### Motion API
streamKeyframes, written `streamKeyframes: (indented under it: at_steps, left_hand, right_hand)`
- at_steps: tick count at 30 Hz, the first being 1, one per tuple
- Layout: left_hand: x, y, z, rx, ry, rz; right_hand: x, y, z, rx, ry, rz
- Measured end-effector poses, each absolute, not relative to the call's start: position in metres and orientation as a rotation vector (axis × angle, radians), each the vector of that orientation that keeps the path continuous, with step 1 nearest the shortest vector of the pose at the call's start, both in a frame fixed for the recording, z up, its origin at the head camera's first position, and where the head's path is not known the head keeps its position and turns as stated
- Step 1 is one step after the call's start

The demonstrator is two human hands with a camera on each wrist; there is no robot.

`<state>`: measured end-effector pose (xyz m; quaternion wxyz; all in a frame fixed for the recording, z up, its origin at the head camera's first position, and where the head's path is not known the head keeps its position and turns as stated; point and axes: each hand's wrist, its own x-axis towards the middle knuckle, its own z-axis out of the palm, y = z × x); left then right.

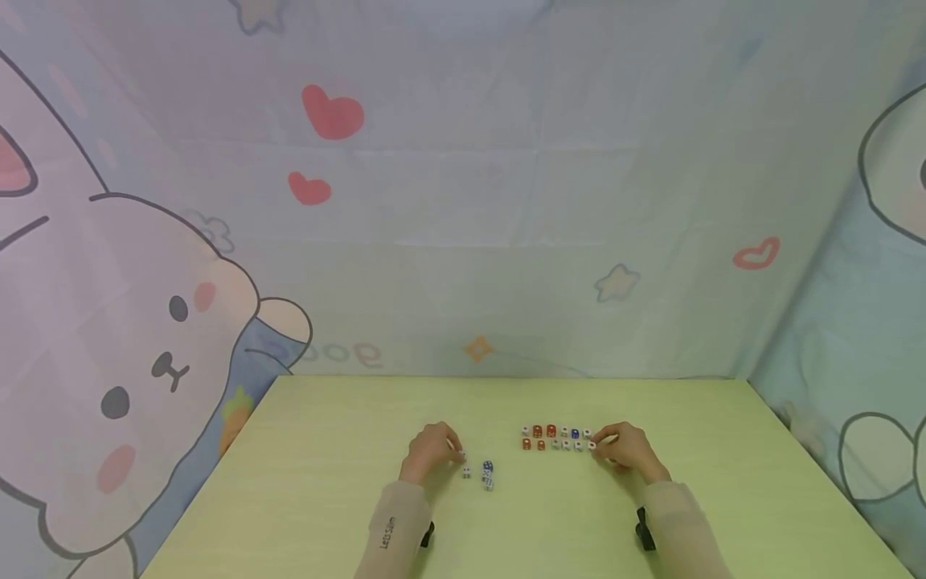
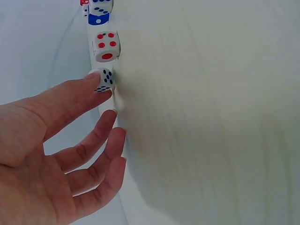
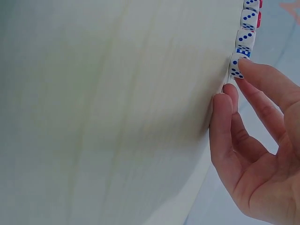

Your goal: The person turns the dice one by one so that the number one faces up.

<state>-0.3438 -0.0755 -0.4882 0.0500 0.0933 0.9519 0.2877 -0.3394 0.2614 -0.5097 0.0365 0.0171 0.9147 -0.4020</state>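
Note:
My left hand (image 1: 432,449) is at the left of the dice, its thumb and index finger pinching a white die (image 2: 108,78) with blue pips. Beside that die, in the left wrist view, is a white die with red pips (image 2: 107,46). My right hand (image 1: 628,449) pinches a white die (image 3: 236,66) with blue pips at the right end of the front row. That row and a second one behind it hold several white, red and blue dice, among them a blue die (image 1: 575,433) and a red die (image 1: 551,431). The other fingers of both hands are loosely bent.
Between the left hand and the rows stands a short line of dice, with a blue die (image 1: 488,466) at its far end. Everything lies on a pale yellow-green table (image 1: 325,450). A printed cloth backdrop (image 1: 463,305) rises behind the table and along its sides.

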Motion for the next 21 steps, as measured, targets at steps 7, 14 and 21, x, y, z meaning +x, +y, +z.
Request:
streamKeyframes:
  at_steps: [7,14,21]
  left_hand:
    - [-0.3452,-0.0766,-0.4910,0.307,2.902,0.923]
    - [-0.3462,-0.0754,-0.4901,0.344,2.901,0.959]
    - [-0.3503,-0.0706,-0.4912,0.386,2.902,0.936]
  right_hand:
    - [-0.3394,0.2615,-0.5098,0.061,2.812,-1.229]
    - [-0.3396,0.2612,-0.5100,0.064,2.823,-1.209]
    - [-0.3404,0.2612,-0.5105,0.065,2.825,-1.205]
